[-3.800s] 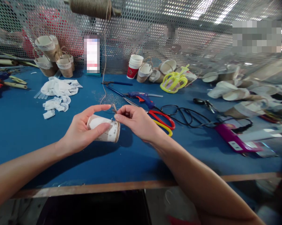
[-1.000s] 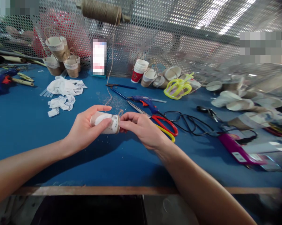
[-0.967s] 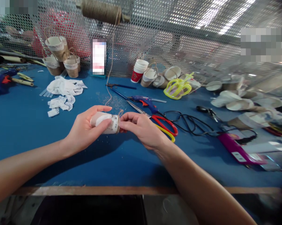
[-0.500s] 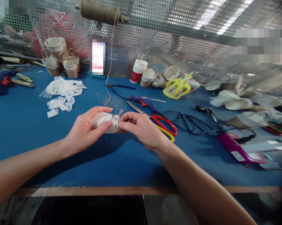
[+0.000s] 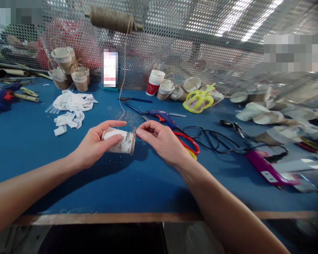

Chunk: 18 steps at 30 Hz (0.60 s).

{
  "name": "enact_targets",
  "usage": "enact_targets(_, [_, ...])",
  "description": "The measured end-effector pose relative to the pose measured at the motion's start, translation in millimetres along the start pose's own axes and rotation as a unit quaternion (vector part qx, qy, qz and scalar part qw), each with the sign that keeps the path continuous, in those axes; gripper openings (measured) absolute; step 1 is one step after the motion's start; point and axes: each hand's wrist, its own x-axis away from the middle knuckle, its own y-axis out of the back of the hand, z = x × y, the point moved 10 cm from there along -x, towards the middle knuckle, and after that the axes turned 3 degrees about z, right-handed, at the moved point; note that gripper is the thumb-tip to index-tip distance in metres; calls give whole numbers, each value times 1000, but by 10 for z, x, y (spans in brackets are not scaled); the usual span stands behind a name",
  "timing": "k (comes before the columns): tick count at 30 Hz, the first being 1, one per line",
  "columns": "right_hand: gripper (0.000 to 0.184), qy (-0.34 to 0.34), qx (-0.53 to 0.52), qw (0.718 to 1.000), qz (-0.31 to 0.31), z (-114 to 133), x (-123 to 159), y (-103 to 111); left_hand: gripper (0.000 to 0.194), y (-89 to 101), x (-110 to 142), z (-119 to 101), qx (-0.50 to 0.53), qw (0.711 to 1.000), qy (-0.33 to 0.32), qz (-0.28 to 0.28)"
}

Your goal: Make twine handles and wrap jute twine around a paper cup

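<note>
A small paper cup (image 5: 126,144) lies on its side in my left hand (image 5: 95,143), whose fingers and thumb are wrapped round it. White printed paper or cloth covers part of the cup, and brown twine (image 5: 133,143) runs round its rim. At the rim, the thumb and forefinger of my right hand (image 5: 160,139) are pinched together on what looks like the loose end of that twine. A thin strand of twine (image 5: 125,63) hangs from the spool (image 5: 111,19) above and comes down behind the cup.
Behind my hands lie pliers (image 5: 138,100) and a blue glue gun (image 5: 161,115) with a black cord. Red-and-yellow-handled scissors (image 5: 189,143) are beside my right wrist. White scraps (image 5: 71,101) and handled cups (image 5: 61,67) stand left; a purple power strip (image 5: 267,169) lies right.
My right fingers have moved up and slightly away along the rim, uncovering more of it. The cup has turned a little in my left hand. The view has shifted slightly.
</note>
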Motion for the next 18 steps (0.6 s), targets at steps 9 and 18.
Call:
enact_targets(9, [33,7,-85,994,72,-22,26,-206,31,-172,86,-129,-133,988,-55,59])
enact_targets(18, [34,38,0,995,96,137,60,-262,22,-180,79,-136,-190,980,-48,42])
